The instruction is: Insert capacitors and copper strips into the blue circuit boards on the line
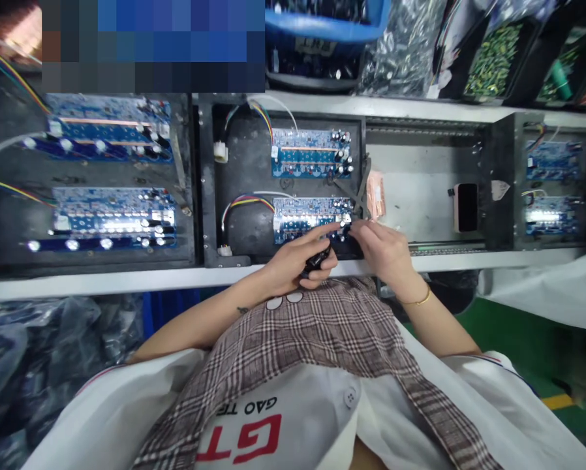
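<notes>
Several small black parts (316, 260) are held in the curled fingers of my left hand (297, 262), while its index finger reaches over the right end of the lower blue circuit board (293, 222). My right hand (382, 251) is closed in a pinch at that board's lower right corner; what lies between its fingertips is too small to make out. The upper circuit board (310, 156) lies behind, in the same black tray (244, 176). Coloured wires (248, 201) run from the lower board to its left.
Another black tray with two boards (111, 222) is at the left, and one more pair (550, 215) at the right. A black-screened device (466, 207) lies on the line. Behind stand a blue bin (322, 39) and a container of green-yellow parts (493, 62).
</notes>
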Motion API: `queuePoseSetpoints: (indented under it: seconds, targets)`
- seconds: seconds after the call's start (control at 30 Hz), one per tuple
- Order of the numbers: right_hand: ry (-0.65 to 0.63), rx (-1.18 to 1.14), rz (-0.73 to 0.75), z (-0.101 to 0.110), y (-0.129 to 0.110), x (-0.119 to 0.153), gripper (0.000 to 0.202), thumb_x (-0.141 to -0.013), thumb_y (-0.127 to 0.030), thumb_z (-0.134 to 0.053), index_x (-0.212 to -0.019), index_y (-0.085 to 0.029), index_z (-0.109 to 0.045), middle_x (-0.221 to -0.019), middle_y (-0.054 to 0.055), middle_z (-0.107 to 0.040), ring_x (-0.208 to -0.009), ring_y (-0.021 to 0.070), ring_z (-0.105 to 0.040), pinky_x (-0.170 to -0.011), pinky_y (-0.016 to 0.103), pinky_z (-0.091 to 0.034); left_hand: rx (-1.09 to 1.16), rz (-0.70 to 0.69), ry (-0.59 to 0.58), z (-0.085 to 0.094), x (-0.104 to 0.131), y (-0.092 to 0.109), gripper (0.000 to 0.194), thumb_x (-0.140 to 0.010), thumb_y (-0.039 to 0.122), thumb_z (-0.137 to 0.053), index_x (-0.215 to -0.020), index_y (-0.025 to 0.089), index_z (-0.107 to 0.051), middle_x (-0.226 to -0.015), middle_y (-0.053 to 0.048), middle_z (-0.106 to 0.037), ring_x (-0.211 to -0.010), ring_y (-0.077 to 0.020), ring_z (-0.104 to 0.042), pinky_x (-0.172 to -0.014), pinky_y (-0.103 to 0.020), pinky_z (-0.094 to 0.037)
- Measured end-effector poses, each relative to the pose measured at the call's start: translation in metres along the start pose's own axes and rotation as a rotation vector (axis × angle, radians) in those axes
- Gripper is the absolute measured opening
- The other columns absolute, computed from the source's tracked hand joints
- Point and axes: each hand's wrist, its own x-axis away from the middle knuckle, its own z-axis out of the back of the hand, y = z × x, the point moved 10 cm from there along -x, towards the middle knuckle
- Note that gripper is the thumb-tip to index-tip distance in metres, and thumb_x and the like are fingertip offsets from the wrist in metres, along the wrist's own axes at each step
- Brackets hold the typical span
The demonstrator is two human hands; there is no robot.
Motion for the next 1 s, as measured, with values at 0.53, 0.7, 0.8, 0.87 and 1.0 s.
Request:
queuePoseSetpoints:
  seconds: [0.53,0.7,0.8,0.87,1.0]
  targets:
    - [0.464,-0.979,-0.295,0.094,0.013,-0.034,0.015,-0.087,-0.024,-0.07,-0.101,-0.029,-0.074,-0.1,0.003,-0.071,-0.086,0.0164,-0.069,-0.072,0.033,-0.062,-0.617,-0.208,0.076,-0.055,-0.024,0.151,0.054,-0.093,0.045,-0.061,-0.139,0.019,-0.048,-0.062,0.003,-0.046,-0.047,-0.0063,-0.034,-0.044,-0.017,-0.022]
    - [0.529,-0.895,-0.336,0.085,0.031,-0.021,0.014,-0.086,-0.026,-0.071,-0.098,-0.028,-0.074,-0.098,0.004,-0.07,-0.093,0.0192,-0.067,-0.078,0.037,-0.061,-1.039,-0.823,0.496,-0.052,-0.014,0.334,0.041,-0.101,0.032,-0.05,-0.138,0.014,-0.048,-0.131,-0.006,-0.053,-0.129,-0.0176,-0.043,-0.103,-0.028,-0.033]
    - [0.433,-0.9,-0.434,0.053,0.042,0.0,0.013,-0.086,-0.027,-0.07,-0.098,-0.027,-0.075,-0.1,0.004,-0.071,-0.096,0.0187,-0.068,-0.083,0.037,-0.06,-1.406,-0.752,0.851,-0.002,0.008,0.372,0.065,-0.093,0.043,-0.061,-0.147,0.013,-0.039,-0.156,-0.002,-0.03,-0.142,-0.0201,-0.017,-0.119,-0.031,-0.002]
    - [0.408,-0.97,-0.568,0.03,0.05,0.018,0.013,-0.084,-0.028,-0.072,-0.097,-0.026,-0.074,-0.098,0.004,-0.072,-0.089,0.0168,-0.069,-0.079,0.034,-0.06,-1.493,-0.493,1.0,0.046,0.015,0.374,0.078,-0.091,0.057,-0.058,-0.153,0.02,-0.029,-0.16,0.003,-0.017,-0.144,-0.0244,-0.008,-0.119,-0.037,0.008]
    - [0.361,-1.162,-0.77,-0.005,0.053,0.037,0.017,-0.08,-0.03,-0.075,-0.096,-0.023,-0.074,-0.079,0.0,-0.072,-0.067,0.0138,-0.068,-0.068,0.031,-0.059,-1.756,-0.134,1.042,0.088,0.009,0.37,0.083,-0.091,0.07,-0.048,-0.156,0.028,-0.017,-0.158,0.007,-0.001,-0.146,-0.0342,0.004,-0.119,-0.049,0.014]
